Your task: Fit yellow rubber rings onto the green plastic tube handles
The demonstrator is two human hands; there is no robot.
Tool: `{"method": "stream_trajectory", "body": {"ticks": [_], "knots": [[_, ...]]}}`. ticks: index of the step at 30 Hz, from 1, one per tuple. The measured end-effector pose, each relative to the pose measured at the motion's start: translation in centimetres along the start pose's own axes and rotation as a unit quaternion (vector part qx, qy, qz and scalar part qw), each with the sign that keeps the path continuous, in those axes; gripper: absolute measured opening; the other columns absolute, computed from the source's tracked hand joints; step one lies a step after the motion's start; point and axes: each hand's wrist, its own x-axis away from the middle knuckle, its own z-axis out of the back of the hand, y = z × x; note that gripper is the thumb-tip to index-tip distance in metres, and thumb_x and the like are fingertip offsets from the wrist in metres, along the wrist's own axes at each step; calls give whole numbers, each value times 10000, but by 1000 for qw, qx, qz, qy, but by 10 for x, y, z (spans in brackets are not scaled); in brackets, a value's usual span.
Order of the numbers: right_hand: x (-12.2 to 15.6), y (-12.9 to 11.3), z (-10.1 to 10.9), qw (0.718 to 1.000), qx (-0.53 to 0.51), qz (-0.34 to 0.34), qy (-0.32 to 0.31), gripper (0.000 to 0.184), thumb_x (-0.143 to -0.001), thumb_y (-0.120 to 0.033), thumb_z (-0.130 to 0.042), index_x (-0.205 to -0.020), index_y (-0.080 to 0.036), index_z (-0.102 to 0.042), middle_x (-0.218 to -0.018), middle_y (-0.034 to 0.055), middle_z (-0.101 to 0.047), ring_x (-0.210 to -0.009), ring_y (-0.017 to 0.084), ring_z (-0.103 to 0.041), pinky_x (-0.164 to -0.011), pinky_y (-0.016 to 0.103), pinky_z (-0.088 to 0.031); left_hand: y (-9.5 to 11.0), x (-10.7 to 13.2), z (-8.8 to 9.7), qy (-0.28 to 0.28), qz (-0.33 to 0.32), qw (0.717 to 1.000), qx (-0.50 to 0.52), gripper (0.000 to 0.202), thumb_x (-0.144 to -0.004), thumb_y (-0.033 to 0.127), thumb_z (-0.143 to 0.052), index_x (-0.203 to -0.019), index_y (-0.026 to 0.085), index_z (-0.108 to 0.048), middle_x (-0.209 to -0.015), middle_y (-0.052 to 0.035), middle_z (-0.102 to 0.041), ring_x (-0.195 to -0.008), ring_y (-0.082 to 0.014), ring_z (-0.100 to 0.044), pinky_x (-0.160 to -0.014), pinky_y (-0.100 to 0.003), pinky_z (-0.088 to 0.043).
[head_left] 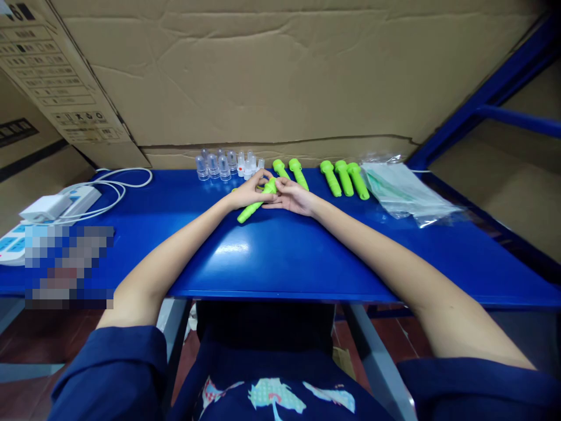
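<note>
A lime-green flashlight (251, 211) is held tilted just above the blue table, its thin end pointing down to the left. My left hand (249, 193) wraps around its upper part, thumb along the near side. With thumb and fingertips, my right hand (294, 197) pinches its wide head; the other fingers stretch beneath. Part of the head is hidden by fingers. Right behind my hands lie two similar green flashlights (298, 172), and several clear plastic caps (224, 168) stand to the left beside small white pieces with clear tops (250, 164).
Three more green flashlights (344, 178) lie right of centre on the blue table (280, 257). Clear plastic bags (403, 190) are at the right. On the left are a power strip (13, 248), a white charger (46, 207) and a looped cable (125, 185). Cardboard (280, 76) stands behind.
</note>
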Motion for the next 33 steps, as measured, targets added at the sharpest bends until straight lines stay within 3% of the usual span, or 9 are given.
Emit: {"method": "stream_trajectory", "body": {"ticks": [6,9,12,19,22,25,33], "knots": [[0,-3,3,992,119,20,27,510,-831,-491,-844,-990,-240,-428,-817,-20,-735,-715,181,-777,-689,356,-676,2,0,1,41,-90,987,-125,456,-697,261,-719,-1087,179,-496,-1017,-24,-582,-955,-188,-604,-828,-293,-500],[-1,-4,8,975,209,53,52,660,-667,-623,-902,-983,-219,-486,-738,-14,-706,-589,158,-722,-481,228,-589,1,2,3,33,-97,975,-198,439,-730,298,-686,-1108,185,-492,-1034,-33,-583,-970,-212,-587,-869,-335,-488],[-4,-2,11,958,252,112,75,698,-555,-648,-938,-923,-196,-554,-687,-53,-630,-462,75,-567,-356,185,-487,0,2,3,35,-84,961,-261,425,-756,303,-676,-1107,190,-464,-1048,-49,-579,-953,-223,-589,-899,-373,-483],[-5,-1,10,958,240,132,90,680,-509,-669,-944,-825,-195,-573,-707,-44,-590,-534,70,-533,-378,183,-454,0,0,-6,66,-44,969,-234,428,-756,271,-715,-1054,192,-417,-1045,-65,-596,-917,-217,-645,-879,-373,-499],[-5,-1,10,960,223,125,112,701,-475,-682,-947,-807,-196,-565,-629,-51,-573,-515,73,-510,-396,186,-408,3,1,-11,52,-8,991,-119,475,-762,256,-752,-1064,202,-389,-1051,-45,-611,-729,-139,-653,-725,-316,-533],[-6,0,10,962,200,132,133,722,-436,-668,-962,-807,-197,-560,-649,-49,-600,-493,64,-489,-411,197,-359,6,1,-15,46,17,998,-32,554,-734,263,-822,-1047,214,-368,-1052,-30,-616,-653,-103,-656,-596,-253,-520],[-8,2,5,969,170,131,121,730,-407,-617,-984,-763,-195,-507,-650,-74,-577,-511,47,-469,-485,199,-309,10,1,-14,50,35,998,-26,589,-718,205,-871,-983,227,-346,-745,88,-588,-523,-90,-606,-501,-218,-482]]}}
